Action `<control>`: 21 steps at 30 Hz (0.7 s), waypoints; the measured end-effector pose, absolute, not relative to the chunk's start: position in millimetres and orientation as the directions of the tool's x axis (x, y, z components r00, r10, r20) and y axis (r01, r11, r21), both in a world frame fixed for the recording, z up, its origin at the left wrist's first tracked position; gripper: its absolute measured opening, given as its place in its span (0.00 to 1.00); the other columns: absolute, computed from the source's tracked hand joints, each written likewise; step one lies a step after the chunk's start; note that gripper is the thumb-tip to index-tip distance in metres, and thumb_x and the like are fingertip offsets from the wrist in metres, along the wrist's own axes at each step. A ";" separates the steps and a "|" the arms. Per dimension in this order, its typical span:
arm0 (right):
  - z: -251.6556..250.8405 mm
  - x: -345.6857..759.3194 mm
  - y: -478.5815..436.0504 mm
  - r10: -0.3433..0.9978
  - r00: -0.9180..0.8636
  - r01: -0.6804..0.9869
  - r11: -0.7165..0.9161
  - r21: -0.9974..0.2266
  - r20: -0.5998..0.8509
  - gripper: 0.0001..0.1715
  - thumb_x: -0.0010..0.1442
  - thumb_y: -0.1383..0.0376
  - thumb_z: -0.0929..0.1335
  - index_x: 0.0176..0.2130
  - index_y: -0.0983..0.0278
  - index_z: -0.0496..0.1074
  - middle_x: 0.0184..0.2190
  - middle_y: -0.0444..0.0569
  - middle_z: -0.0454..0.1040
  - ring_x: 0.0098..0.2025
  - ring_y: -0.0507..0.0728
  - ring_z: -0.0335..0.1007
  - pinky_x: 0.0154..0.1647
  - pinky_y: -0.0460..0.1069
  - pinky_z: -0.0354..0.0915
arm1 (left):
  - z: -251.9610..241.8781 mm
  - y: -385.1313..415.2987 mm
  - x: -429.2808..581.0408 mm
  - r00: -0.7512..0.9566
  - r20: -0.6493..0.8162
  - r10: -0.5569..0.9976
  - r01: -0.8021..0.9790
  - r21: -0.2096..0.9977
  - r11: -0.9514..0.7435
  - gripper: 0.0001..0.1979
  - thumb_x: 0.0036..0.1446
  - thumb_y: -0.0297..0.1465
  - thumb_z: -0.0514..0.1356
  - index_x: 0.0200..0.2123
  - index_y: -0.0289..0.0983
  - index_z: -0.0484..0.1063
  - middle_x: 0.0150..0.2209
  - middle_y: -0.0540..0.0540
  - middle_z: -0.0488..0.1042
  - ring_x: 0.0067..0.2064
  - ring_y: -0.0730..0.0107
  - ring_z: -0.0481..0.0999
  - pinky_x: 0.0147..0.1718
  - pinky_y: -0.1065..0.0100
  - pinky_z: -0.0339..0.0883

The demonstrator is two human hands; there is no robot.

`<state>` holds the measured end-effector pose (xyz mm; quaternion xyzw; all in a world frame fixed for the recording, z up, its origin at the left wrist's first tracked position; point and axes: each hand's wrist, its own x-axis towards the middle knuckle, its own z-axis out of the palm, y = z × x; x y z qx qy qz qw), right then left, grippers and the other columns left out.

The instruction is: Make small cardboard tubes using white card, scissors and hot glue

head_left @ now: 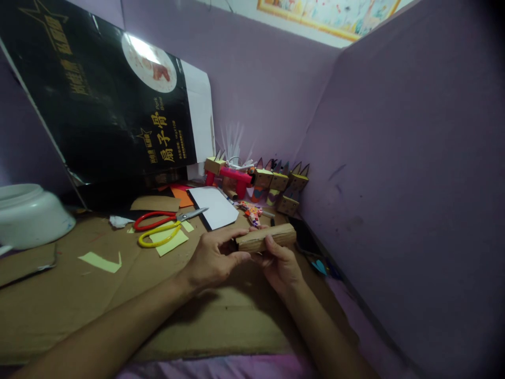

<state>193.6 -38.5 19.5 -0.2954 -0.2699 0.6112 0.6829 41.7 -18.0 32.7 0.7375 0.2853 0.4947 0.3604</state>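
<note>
A brown cardboard tube (282, 234) is held just above the cardboard-covered table, tilted slightly up toward the right. My left hand (215, 258) pinches its left end between thumb and fingers. Around the middle of the tube, my right hand (282, 266) is closed, its thumb lying on the near side; the fingers underneath are mostly hidden. Left of my hands rest scissors (171, 220) with one red and one yellow handle, their blades slightly apart. Pale yellow paper (169, 243) lies under the scissors.
Behind my hands lie a white sheet (215, 205) and a patterned wrapper (252, 213). Several small box-headed cardboard figures (280, 181) stand against the wall. A large black carton (106, 105) leans at the back left, near a white pot (35, 216). A yellow paper strip (102, 261) lies left.
</note>
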 end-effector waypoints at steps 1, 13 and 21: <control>19.7 194.1 -38.2 0.994 0.109 -0.684 0.075 -0.725 0.001 0.20 0.37 0.66 0.77 0.33 0.64 0.72 0.32 0.47 0.79 0.32 0.57 0.76 0.26 0.47 0.73 | 33.7 -18.5 41.8 0.353 0.508 0.786 0.053 0.828 -0.559 0.18 0.44 0.25 0.64 0.42 0.33 0.74 0.38 0.45 0.79 0.37 0.65 0.77 0.34 0.69 0.72; 17.5 193.4 -40.0 0.994 0.104 -0.622 0.096 -0.777 0.040 0.21 0.39 0.66 0.76 0.36 0.63 0.71 0.33 0.46 0.79 0.34 0.58 0.76 0.27 0.50 0.74 | 30.3 -19.6 41.5 0.322 0.537 0.780 0.192 0.770 -0.609 0.15 0.46 0.28 0.62 0.41 0.34 0.74 0.35 0.46 0.78 0.29 0.70 0.73 0.26 0.72 0.67; 17.8 192.4 -41.0 0.993 0.111 -0.611 0.105 -0.784 0.046 0.24 0.40 0.66 0.76 0.39 0.62 0.71 0.33 0.46 0.79 0.32 0.58 0.75 0.26 0.49 0.73 | 23.2 -18.0 43.1 0.306 0.572 0.761 0.231 0.731 -0.642 0.13 0.48 0.27 0.62 0.40 0.35 0.75 0.34 0.46 0.79 0.32 0.68 0.75 0.32 0.69 0.69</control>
